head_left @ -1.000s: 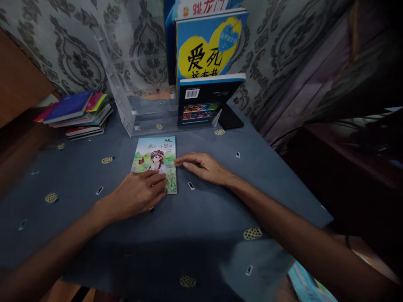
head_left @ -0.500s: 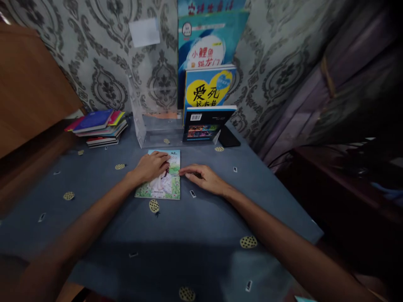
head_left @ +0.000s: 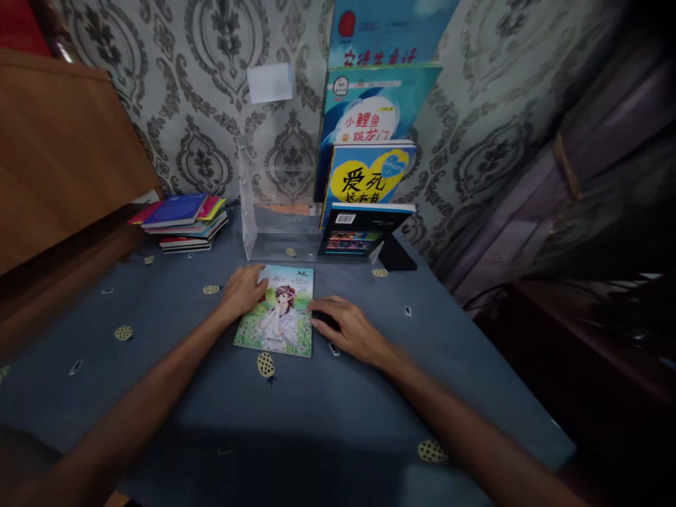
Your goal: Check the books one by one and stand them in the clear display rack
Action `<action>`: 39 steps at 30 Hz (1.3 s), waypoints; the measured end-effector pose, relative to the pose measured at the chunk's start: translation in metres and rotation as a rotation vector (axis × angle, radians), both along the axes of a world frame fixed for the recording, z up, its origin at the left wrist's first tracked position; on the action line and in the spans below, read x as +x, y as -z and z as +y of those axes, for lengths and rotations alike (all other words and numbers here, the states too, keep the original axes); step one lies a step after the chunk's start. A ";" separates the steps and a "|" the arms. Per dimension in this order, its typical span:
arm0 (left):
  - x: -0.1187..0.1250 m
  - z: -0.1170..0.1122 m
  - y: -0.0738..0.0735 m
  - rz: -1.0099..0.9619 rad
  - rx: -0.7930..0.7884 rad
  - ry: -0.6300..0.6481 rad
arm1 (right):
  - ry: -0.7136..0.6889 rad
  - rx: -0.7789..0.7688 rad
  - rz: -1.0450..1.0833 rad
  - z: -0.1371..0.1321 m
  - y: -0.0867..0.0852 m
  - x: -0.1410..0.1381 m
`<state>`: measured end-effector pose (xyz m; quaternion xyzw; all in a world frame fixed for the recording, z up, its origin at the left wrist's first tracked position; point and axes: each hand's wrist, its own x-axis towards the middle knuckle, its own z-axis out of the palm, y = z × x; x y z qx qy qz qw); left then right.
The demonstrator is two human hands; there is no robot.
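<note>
A thin paperback book (head_left: pixel 279 320) lies flat on the table, its pale green and blue cover showing a drawn figure in white among grass. My left hand (head_left: pixel 243 292) is at the book's upper left edge, thumb over the cover and the other fingers curled along the side. At the right edge, the fingertips of my right hand (head_left: pixel 343 325) touch the book; its fingers reach out, with the thumb apart below them. Behind the book stands a clear acrylic book rack (head_left: pixel 279 246), holding several books in tiers on its right side.
In the rack's front tier is a black book (head_left: pixel 351 232), with a yellow and blue book (head_left: pixel 356 176) behind it. A stack of books (head_left: pixel 184 218) sits at the back left. A dark flat object (head_left: pixel 397 253) lies right of the rack. A patterned blue-grey cloth (head_left: pixel 174 310) covers the table.
My left hand has slid from the top of the cover to its left edge, uncovering the title and drawing. My right hand stays by the right edge. The view has shifted slightly.
</note>
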<state>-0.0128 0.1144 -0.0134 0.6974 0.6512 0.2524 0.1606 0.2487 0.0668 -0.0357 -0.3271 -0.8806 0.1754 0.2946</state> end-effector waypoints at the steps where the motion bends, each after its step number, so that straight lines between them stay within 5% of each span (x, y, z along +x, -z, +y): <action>1: -0.003 0.004 0.000 -0.076 -0.018 -0.015 | -0.001 -0.001 0.001 -0.001 0.000 -0.001; 12: -0.022 0.010 -0.012 -0.781 -0.335 -0.154 | 0.032 -0.006 0.026 -0.005 -0.002 -0.001; 19: -0.021 0.015 -0.010 -0.658 -0.368 -0.130 | 0.072 -0.027 0.029 -0.005 -0.002 0.002; 25: -0.016 0.015 -0.010 -0.280 -0.123 0.001 | 0.093 -0.029 0.031 -0.008 -0.001 0.001; 33: -0.014 0.011 -0.009 -0.616 -0.456 -0.073 | 0.147 -0.006 0.002 -0.008 -0.002 0.002; 39: 0.000 -0.008 -0.025 -0.871 -0.585 0.143 | 0.202 -0.102 0.102 -0.006 0.001 0.003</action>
